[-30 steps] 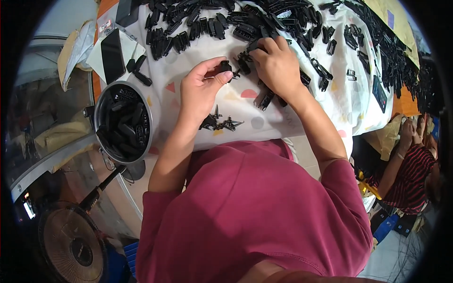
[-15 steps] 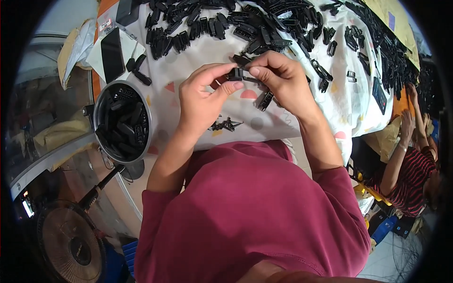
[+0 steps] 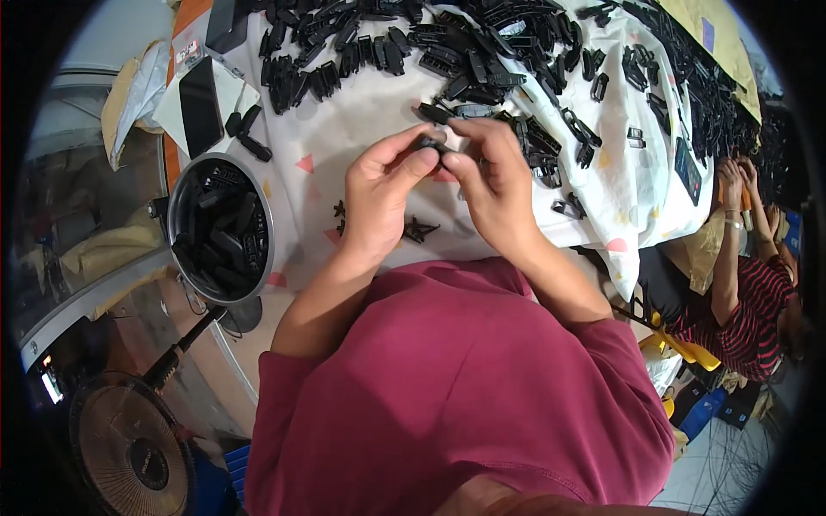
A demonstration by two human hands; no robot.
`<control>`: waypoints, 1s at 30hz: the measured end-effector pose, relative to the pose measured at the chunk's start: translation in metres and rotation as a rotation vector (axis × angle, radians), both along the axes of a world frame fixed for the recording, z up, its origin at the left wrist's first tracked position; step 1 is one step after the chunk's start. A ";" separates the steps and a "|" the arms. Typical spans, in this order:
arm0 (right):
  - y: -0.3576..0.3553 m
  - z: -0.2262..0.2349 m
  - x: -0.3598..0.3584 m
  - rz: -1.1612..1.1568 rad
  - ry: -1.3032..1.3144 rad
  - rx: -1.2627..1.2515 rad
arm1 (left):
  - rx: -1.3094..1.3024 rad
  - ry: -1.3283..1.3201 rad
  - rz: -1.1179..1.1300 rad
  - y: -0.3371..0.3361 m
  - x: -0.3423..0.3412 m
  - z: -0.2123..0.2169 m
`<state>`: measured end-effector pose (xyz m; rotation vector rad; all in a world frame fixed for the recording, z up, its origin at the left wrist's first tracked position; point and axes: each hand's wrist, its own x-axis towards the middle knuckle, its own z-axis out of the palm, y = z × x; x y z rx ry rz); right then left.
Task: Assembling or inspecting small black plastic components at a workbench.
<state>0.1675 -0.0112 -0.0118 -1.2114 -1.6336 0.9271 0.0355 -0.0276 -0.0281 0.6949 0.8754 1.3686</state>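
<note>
Part point(image 3: 434, 145) sat pinched between my left hand point(image 3: 377, 187) and right hand point(image 3: 495, 179), its shape mostly hidden by fingertips point(image 3: 423, 158); toward twelve o'clock, a black heap point(image 3: 478, 65) ran out of view.

Holds a small black piece point(image 3: 435, 145) between left grip point(image 3: 381, 179) and right grip point(image 3: 492, 172) above the cloth-covered tabletop point(image 3: 297, 202), near heaped black parts point(image 3: 478, 67).

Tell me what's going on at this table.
A person in a dark red short-sleeved shirt has a small black plastic-looking part pinched between left hand and right hand, above a white cloth printed with coloured shapes. Heaps of black parts lie farther back, and a round silver-rimmed bowl at the left holds more.
</note>
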 end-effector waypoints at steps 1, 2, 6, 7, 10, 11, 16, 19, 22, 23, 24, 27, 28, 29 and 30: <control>-0.006 -0.006 0.005 0.024 0.079 -0.202 | -0.055 -0.072 0.000 -0.002 -0.002 -0.002; -0.008 -0.009 0.008 0.020 0.079 -0.202 | -0.111 -0.144 -0.001 -0.005 -0.005 -0.005; -0.017 -0.025 0.009 0.092 0.040 -0.169 | -0.103 -0.166 -0.135 -0.003 -0.008 -0.015; -0.015 -0.028 0.008 0.039 -0.089 -0.040 | -0.190 -0.231 -0.140 0.001 -0.008 -0.020; -0.013 -0.036 0.007 -0.064 -0.176 0.031 | -0.216 -0.255 -0.173 0.009 -0.006 -0.022; -0.012 -0.034 0.006 -0.052 -0.094 -0.057 | -0.218 -0.254 -0.176 0.010 -0.006 -0.022; -0.008 -0.030 0.010 0.085 0.299 -0.262 | -0.091 -0.099 -0.077 0.009 0.004 -0.014; -0.002 -0.022 0.016 0.105 0.354 -0.415 | -0.063 -0.184 -0.081 0.012 0.005 -0.012; 0.030 -0.009 0.025 0.294 0.118 -0.585 | -0.001 -0.014 -0.033 0.024 -0.008 -0.021; 0.042 -0.015 0.028 0.273 -0.119 -0.285 | 0.022 0.214 0.044 0.034 -0.015 -0.027; 0.057 -0.020 0.031 0.168 -0.518 0.045 | 0.020 0.217 0.046 0.043 -0.018 -0.031; 0.085 -0.035 0.035 0.023 -0.843 0.343 | 0.375 1.397 -0.083 0.062 -0.010 -0.016; 0.088 -0.036 0.032 0.052 -0.951 0.297 | 0.374 1.398 -0.074 0.063 -0.007 -0.018; 0.090 -0.036 0.028 0.080 -1.059 0.250 | 0.463 1.534 -0.130 0.067 -0.006 -0.023; 0.091 -0.033 0.026 0.082 -1.060 0.257 | 0.553 1.669 -0.190 0.070 -0.005 -0.025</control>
